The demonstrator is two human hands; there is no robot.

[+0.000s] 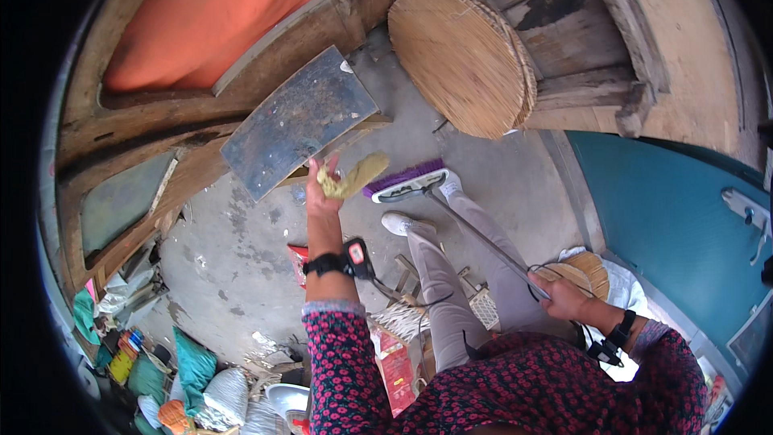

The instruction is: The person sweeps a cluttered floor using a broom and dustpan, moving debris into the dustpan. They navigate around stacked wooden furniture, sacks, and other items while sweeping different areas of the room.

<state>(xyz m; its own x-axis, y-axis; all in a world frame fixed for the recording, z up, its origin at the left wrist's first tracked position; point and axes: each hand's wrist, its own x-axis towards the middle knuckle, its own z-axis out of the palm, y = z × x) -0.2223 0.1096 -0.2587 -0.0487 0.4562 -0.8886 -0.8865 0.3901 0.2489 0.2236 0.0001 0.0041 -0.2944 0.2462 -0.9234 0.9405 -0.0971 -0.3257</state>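
Note:
My left hand point(324, 190) grips a crumpled yellowish cloth point(365, 174), one end of which sticks out to the right. Just beyond the fingertips stands a low wooden table with a worn, stained dark top point(302, 121). My right hand point(564, 299) is closed around the upper end of a broom's metal handle point(477, 229). The broom head point(410, 184), white with purple bristles, is down by my shoes, its bristles facing away from me. A strapped device with a cable is on each wrist.
Two round woven reed mats point(459, 60) lean on wooden furniture at the back. A teal door point(670, 193) is at right. Bags and sacks point(223, 396) crowd the lower left near a white basin point(288, 400). A low woven-seat stool point(398, 319) stands by my legs on the concrete floor point(241, 278).

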